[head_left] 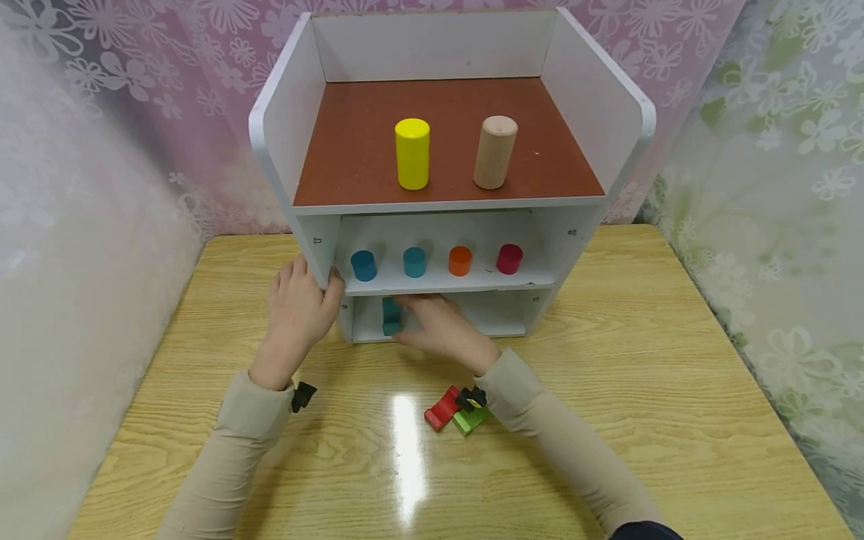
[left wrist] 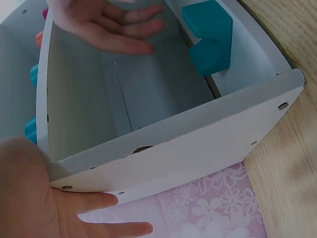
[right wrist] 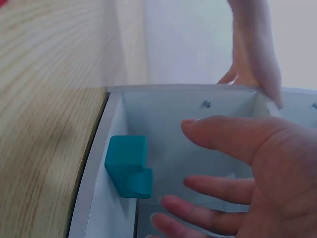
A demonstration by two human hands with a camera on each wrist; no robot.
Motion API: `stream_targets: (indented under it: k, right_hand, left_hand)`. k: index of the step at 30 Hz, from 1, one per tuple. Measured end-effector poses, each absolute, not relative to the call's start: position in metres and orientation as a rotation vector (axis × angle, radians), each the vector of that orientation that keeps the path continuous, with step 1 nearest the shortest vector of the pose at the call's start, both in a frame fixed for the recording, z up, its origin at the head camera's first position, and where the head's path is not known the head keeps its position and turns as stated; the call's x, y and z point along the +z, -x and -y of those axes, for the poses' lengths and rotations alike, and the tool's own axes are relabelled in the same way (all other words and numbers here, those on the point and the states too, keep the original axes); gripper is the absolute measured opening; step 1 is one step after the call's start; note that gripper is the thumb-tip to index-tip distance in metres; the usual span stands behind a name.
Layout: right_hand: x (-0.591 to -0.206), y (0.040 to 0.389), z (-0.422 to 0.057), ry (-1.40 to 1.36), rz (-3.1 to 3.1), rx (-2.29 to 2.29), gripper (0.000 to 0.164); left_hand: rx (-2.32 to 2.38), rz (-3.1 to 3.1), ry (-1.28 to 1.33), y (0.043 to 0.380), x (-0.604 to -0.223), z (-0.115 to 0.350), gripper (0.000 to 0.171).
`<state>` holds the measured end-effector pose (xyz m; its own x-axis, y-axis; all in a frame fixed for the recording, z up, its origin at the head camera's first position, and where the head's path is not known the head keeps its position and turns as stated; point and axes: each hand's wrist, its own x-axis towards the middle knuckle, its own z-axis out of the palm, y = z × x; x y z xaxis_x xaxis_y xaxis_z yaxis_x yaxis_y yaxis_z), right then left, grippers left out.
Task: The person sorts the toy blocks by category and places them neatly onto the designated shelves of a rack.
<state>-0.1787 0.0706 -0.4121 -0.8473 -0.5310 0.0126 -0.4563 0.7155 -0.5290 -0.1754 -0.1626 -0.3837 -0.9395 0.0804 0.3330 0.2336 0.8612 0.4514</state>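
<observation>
My left hand (head_left: pixel 299 300) holds the left side panel of a white toy shelf (head_left: pixel 442 289), thumb at the front edge and fingers along the outer face. In the left wrist view, two straight fingers (left wrist: pixel 99 201) show against that panel. A teal notched block (right wrist: pixel 127 161) stands on the bottom shelf, near the left end. Just right of it, my right hand (head_left: pixel 442 326) reaches into the bottom compartment. The right wrist view shows its fingers spread and apart from the block, with nothing held.
On the middle shelf stand a blue cylinder (head_left: pixel 364 265), a teal one (head_left: pixel 415 262), an orange one (head_left: pixel 460 261) and a red one (head_left: pixel 509 259). Above are yellow (head_left: pixel 412 154) and plain wooden cylinders (head_left: pixel 496 152). Red (head_left: pixel 442 409) and green blocks (head_left: pixel 470 421) lie on the wooden table (head_left: pixel 675 375).
</observation>
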Motion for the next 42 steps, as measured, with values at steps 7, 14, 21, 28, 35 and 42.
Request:
stream_targets:
  k: [7, 14, 21, 28, 35, 42]
  right_hand:
    - [-0.405, 0.158, -0.085, 0.819, -2.815, -0.808, 0.050]
    - [-0.396, 0.128, -0.102, 0.772, -2.921, -0.698, 0.045]
    - [-0.397, 0.101, -0.116, 0.743, -2.979, -0.587, 0.047]
    - [-0.411, 0.082, -0.123, 0.777, -3.011, -0.368, 0.057]
    - [-0.423, 0.076, -0.121, 0.739, -2.986, -0.298, 0.061]
    - [-0.429, 0.075, -0.117, 0.735, -2.980, -0.269, 0.063]
  left_hand:
    - [-0.714, 2.728, 0.237, 0.174, -0.383, 0.163, 0.056]
    - [-0.713, 2.728, 0.241, 0.174, -0.383, 0.163, 0.056]
    - [-0.706, 2.718, 0.253, 0.175, -0.385, 0.163, 0.057]
    - [-0.716, 2.718, 0.251, 0.175, -0.385, 0.164, 0.056]
    - [-0.719, 2.720, 0.253, 0.175, -0.386, 0.164, 0.056]
    - [-0.719, 2.719, 0.252, 0.176, -0.386, 0.163, 0.057]
